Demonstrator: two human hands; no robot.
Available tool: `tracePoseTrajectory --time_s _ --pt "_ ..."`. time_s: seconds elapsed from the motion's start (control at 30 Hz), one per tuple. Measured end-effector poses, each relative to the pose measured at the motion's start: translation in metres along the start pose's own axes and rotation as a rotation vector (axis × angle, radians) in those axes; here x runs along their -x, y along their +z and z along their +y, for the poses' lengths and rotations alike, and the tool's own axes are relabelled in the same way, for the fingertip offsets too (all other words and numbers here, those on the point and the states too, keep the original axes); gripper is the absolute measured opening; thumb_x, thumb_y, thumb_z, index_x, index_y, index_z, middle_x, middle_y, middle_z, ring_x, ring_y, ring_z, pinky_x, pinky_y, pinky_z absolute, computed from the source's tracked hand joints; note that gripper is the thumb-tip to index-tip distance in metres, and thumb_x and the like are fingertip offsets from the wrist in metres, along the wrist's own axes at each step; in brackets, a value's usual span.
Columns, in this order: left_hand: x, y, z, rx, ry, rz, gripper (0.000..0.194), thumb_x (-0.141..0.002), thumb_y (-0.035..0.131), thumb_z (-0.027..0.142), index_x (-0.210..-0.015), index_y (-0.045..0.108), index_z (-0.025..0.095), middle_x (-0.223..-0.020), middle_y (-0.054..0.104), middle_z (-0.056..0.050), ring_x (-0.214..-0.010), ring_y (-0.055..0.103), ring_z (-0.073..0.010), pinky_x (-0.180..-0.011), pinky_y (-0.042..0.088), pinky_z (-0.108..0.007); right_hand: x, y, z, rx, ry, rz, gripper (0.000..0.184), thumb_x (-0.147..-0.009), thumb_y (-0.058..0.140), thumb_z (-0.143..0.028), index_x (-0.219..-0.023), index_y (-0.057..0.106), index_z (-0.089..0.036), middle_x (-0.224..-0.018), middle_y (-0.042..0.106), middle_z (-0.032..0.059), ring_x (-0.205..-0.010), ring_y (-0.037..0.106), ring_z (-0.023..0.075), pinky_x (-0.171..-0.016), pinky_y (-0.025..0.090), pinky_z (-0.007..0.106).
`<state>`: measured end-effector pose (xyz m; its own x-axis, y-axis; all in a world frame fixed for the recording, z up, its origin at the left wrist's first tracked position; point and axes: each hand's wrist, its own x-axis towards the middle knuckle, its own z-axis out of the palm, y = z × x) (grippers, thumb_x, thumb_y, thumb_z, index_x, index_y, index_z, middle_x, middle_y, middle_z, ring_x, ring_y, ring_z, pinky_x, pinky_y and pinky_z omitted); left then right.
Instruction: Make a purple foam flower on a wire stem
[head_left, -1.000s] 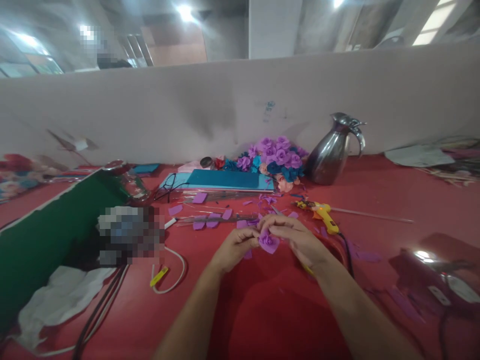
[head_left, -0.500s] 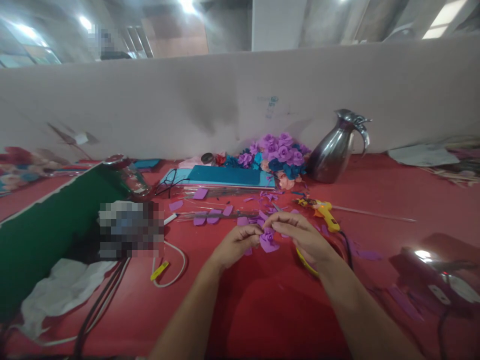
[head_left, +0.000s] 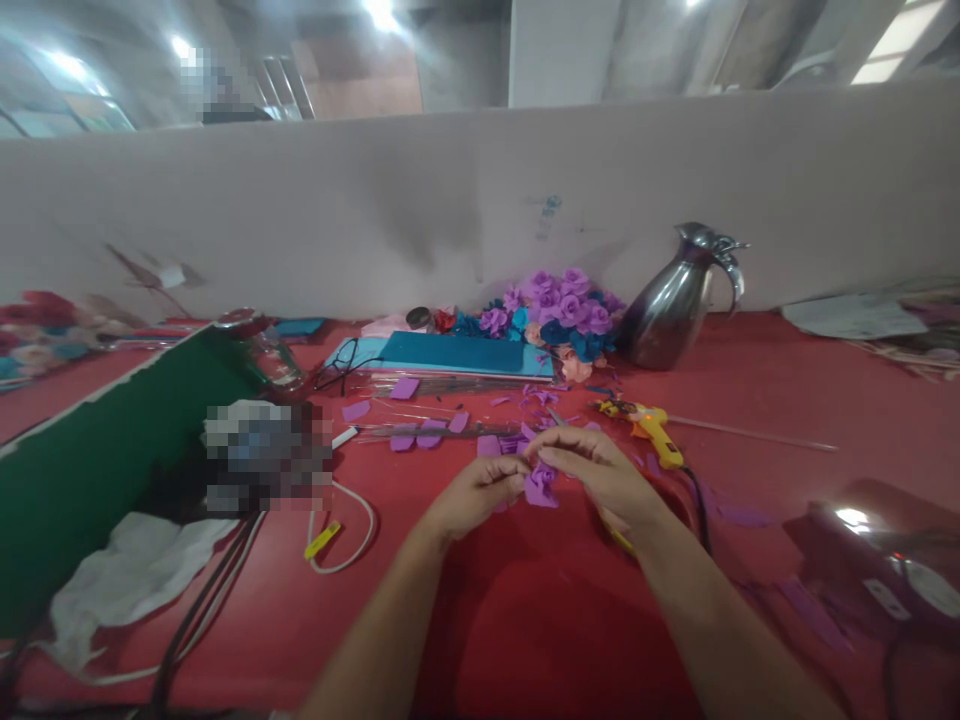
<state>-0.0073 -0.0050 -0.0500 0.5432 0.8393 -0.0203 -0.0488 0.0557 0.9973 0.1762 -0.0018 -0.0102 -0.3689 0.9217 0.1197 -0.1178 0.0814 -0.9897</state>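
Your left hand [head_left: 474,492] and right hand [head_left: 594,472] pinch a small purple foam flower [head_left: 538,483] between the fingertips, just above the red table [head_left: 525,620], as if to shape it. A yellow glue gun [head_left: 651,432] lies near your right hand, with cut purple petals [head_left: 420,436] beyond.

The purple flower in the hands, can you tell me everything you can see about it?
The purple flower is small and looks like soft foam or felt. Its petals curl around one another like a little rose, with one flat petal hanging at the bottom. It is held just above the red table, in front of the person. The left hand pinches it from one side and the right hand from the other. Its middle is partly hidden by the fingers.
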Motion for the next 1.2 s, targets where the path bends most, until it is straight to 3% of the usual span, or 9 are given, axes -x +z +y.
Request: tracePoseTrajectory --time_s 0.2,0.53,0.7,0.83,0.9,1.0,1.1,1.2 --pt "0.000 -0.001 -0.003 -0.001 0.005 -0.010 0.037 -0.080 0.061 0.049 -0.072 0.061 0.014 -0.064 0.043 0.001 -0.060 0.034 -0.0100 -0.059 0.028 -0.024 0.004 -0.008 -0.003 -0.007 -0.006 -0.071 0.014 -0.077 0.061 -0.024 -0.081 0.074 -0.021 -0.081 0.072 0.0028 -0.083 0.063 0.0182 -0.080 0.046 0.030" --pt "0.001 0.004 0.008 0.026 0.008 -0.022 0.041 -0.075 0.066 0.051 -0.062 0.058 0.014 -0.061 0.043 0.002 -0.058 0.033 -0.0093 -0.056 0.026 -0.024 0.002 -0.005 -0.005 0.069 0.013 -0.059 0.011 -0.074 0.064 -0.025 -0.072 0.072 -0.017 -0.070 0.068 0.0022 -0.068 0.059 0.0141 -0.068 0.046 0.027" --pt "0.001 0.003 0.009 0.006 0.018 -0.003 0.038 -0.074 0.067 0.051 -0.067 0.063 0.014 -0.062 0.047 0.001 -0.058 0.036 -0.0094 -0.056 0.029 -0.023 0.001 0.000 0.000 0.017 0.024 0.019 0.012 -0.074 0.066 -0.028 -0.076 0.071 -0.017 -0.069 0.066 0.0010 -0.066 0.057 0.0128 -0.067 0.046 0.026" --pt "-0.001 0.001 0.007 0.009 0.078 0.103 0.028 -0.074 0.070 0.044 -0.073 0.069 0.015 -0.072 0.058 -0.002 -0.065 0.047 -0.0117 -0.062 0.037 -0.024 0.002 -0.004 -0.006 0.030 -0.046 0.215 0.020 -0.076 0.066 -0.034 -0.090 0.068 -0.020 -0.078 0.067 0.0010 -0.071 0.060 0.0139 -0.069 0.047 0.027" --pt "-0.001 -0.001 0.005 0.027 0.096 0.165 0.025 -0.073 0.071 0.040 -0.074 0.071 0.016 -0.074 0.060 -0.003 -0.068 0.050 -0.0129 -0.065 0.039 -0.024 0.007 -0.015 -0.013 0.158 -0.067 0.288 0.023 -0.078 0.063 -0.036 -0.095 0.066 -0.020 -0.088 0.069 0.0033 -0.080 0.063 0.0164 -0.075 0.049 0.030" --pt "-0.002 -0.002 0.003 0.093 0.106 0.227 0.023 -0.072 0.073 0.038 -0.074 0.072 0.015 -0.068 0.060 -0.002 -0.063 0.050 -0.0118 -0.062 0.039 -0.024 0.028 -0.041 -0.013 0.598 -0.006 0.237 0.026 -0.081 0.057 -0.037 -0.100 0.066 -0.021 -0.097 0.070 0.0073 -0.088 0.065 0.0215 -0.081 0.049 0.035" --pt "-0.002 0.000 0.005 0.179 0.131 0.289 0.022 -0.068 0.077 0.033 -0.081 0.073 0.016 -0.063 0.060 0.000 -0.058 0.050 -0.0105 -0.058 0.039 -0.023 0.059 -0.071 0.013 1.050 0.101 0.314 0.025 -0.079 0.055 -0.038 -0.092 0.067 -0.021 -0.095 0.071 0.0110 -0.091 0.065 0.0291 -0.083 0.049 0.044" --pt "-0.003 0.001 0.006 0.218 0.178 0.374 0.018 -0.066 0.078 0.028 -0.078 0.073 0.017 -0.065 0.062 -0.001 -0.061 0.053 -0.0115 -0.062 0.041 -0.024 0.085 -0.090 0.050 1.241 0.114 0.363 0.032 -0.077 0.052 -0.032 -0.103 0.066 -0.018 -0.110 0.067 0.0159 -0.098 0.064 0.0323 -0.085 0.049 0.047"
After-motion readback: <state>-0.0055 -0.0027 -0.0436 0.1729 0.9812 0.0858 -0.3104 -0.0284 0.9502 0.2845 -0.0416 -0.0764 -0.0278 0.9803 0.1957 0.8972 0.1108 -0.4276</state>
